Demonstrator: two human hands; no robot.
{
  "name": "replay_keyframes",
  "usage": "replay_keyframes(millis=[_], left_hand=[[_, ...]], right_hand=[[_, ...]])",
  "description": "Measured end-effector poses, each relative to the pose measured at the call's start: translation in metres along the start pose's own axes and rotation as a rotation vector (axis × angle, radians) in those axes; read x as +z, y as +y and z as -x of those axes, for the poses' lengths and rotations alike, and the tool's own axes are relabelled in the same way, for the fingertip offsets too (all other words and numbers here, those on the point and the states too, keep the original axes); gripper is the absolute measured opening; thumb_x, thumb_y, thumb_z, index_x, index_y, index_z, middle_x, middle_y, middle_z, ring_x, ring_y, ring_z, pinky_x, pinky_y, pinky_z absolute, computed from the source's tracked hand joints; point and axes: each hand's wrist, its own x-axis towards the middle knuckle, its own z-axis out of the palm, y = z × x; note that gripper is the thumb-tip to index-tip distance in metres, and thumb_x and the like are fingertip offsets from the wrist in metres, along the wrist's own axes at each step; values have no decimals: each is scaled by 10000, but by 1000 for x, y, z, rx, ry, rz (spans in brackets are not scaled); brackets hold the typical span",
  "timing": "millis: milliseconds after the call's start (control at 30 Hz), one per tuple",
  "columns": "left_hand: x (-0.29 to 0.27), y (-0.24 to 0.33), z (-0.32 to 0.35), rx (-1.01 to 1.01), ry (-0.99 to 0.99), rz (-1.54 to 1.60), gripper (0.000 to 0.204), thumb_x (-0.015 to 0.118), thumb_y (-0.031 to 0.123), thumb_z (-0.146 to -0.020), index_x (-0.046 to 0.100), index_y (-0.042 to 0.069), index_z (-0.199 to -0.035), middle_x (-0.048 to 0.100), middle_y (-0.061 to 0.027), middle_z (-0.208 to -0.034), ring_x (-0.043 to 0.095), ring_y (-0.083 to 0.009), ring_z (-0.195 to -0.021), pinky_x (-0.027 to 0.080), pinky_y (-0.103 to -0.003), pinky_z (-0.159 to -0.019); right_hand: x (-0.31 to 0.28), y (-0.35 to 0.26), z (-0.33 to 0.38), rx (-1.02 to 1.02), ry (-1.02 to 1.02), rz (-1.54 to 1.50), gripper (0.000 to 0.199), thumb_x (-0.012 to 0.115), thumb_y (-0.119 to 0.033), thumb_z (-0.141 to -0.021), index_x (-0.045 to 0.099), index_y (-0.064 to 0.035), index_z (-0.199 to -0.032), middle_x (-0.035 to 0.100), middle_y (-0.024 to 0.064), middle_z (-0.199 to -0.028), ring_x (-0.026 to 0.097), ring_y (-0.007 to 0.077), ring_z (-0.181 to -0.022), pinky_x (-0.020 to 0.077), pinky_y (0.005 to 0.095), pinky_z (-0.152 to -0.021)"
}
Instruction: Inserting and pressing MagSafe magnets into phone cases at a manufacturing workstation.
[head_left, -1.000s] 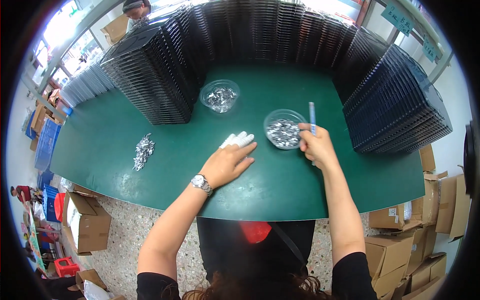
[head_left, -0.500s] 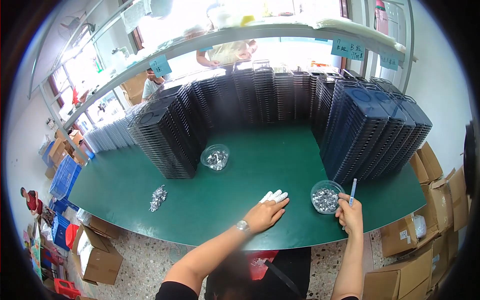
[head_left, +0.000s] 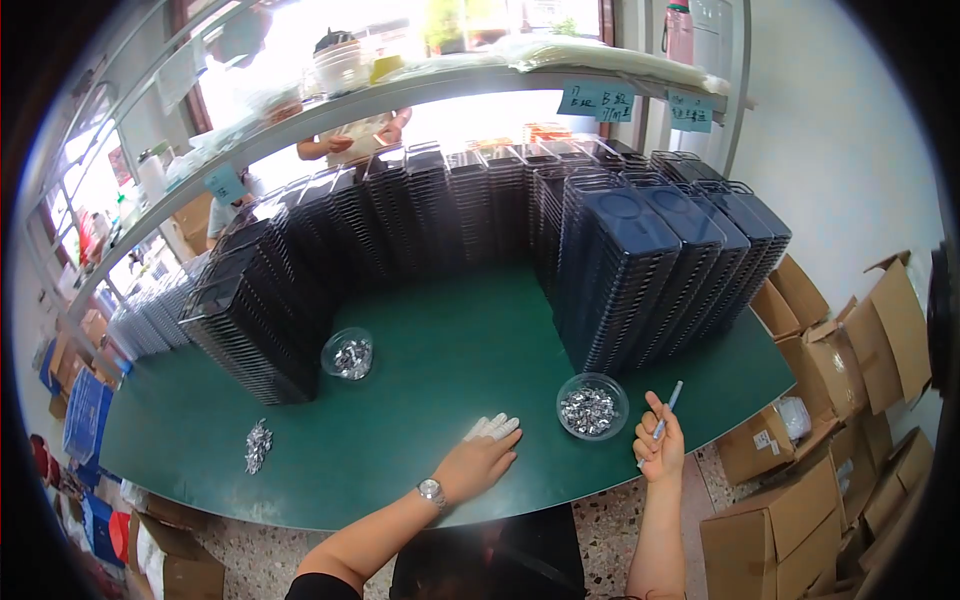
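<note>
The left hand point(head_left: 482, 462) lies flat and open on the green counter point(head_left: 420, 400), fingertips covered in white, steadying the posture. The right hand point(head_left: 660, 447) has its grip closed around a slim pen-like tool point(head_left: 667, 406), held upright just beside the clear bowl point(head_left: 592, 405) of small silvery parts.

**Backlit bench under a fisheye lens**

Strong daylight pours through the windows point(head_left: 330, 40) behind the shelf point(head_left: 420, 85), blowing them out to white and washing detail from whatever stands there. The green table point(head_left: 440, 340) is evenly lit with soft, faint shadows. Straight edges bow toward the rim, where a black vignette closes in. The centre is fairly sharp; the edges smear.
</note>
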Motion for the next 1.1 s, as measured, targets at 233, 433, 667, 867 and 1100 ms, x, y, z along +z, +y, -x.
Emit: replay_keyframes(millis=[233, 433, 667, 867, 1100], left_hand=[[-6, -10, 6, -32, 74, 20, 445, 545, 269, -1049, 553, 16, -1415, 506, -200, -1525, 404, -382, -1469, 297, -505, -1233], [-33, -21, 22, -46, 266, 308, 479, 524, 261, -1063, 501, 49, -1492, 437, -167, -1594, 348, -373, -1508, 226, -522, -1262], [-147, -118, 263, -629, 691, -382, 582, 692, 144, -942, 516, 26, -1484, 486, -226, -1547, 397, -424, -1476, 289, -519, -1224], [-190, -180, 343, -1043, 466, -401, 1000, 799, 490, -856, 305, 45, -1603, 339, -279, -1619, 311, -444, -1511, 295, -508, -1218], [-215, -224, 314, -752, 188, -277, 1051, 778, 615, -819, 328, 60, -1589, 366, -270, -1603, 310, -409, -1518, 212, -497, -1268]], right_hand=[[8, 8, -12, 17, 141, 35, 361, 496, -278, -1091, 586, -60, -1365, 533, 25, -790, 385, 84, -507, 286, 224, -370], [-38, -27, -11, -56, 19, 50, 492, 434, -258, -1122, 380, -10, -1544, 475, 43, -917, 341, 103, -634, 267, 248, -407], [-44, -39, -18, -7, 21, 138, 509, 413, -213, -1134, 298, 1, -1581, 452, 62, -951, 327, 112, -621, 291, 265, -415], [-51, -40, -26, -69, 137, 218, 544, 418, -234, -1136, 258, -16, -1608, 503, 77, -966, 336, 108, -614, 325, 259, -408], [-55, -45, -21, -159, 135, 274, 528, 437, -209, -1129, 290, -5, -1593, 499, 62, -970, 333, 99, -613, 337, 243, -426]])
